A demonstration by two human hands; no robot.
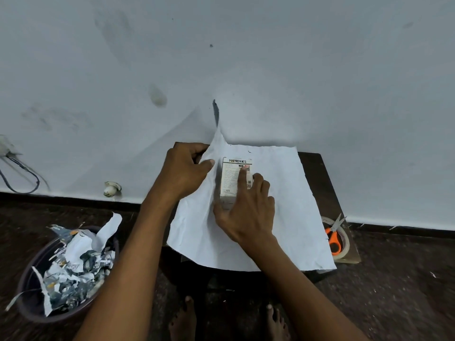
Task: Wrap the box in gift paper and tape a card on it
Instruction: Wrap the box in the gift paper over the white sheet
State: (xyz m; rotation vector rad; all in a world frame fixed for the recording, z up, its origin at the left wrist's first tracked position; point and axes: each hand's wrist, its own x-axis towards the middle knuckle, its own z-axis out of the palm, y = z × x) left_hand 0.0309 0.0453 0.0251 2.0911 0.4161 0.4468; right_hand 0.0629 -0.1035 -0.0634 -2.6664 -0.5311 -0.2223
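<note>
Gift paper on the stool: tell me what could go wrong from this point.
1. The gift paper is creased and ragged-edged; the left hand lifting its left side could tear it.
2. The right hand holds the box down with straight fingers only, so it may shift as the flap comes over.
3. The paper overhangs the stool at the near edge and could slide, possibly dragging against the scissors and tape roll.

The gift paper point(283, 217) shows its plain white side, with a dark printed edge at its lifted corner; the box point(231, 180) is white with black lettering and small red marks; the scissors point(333, 238) have orange handles; the bin point(29, 286) is dark purple, its scraps point(73, 262) white with dark blue-grey print
</note>
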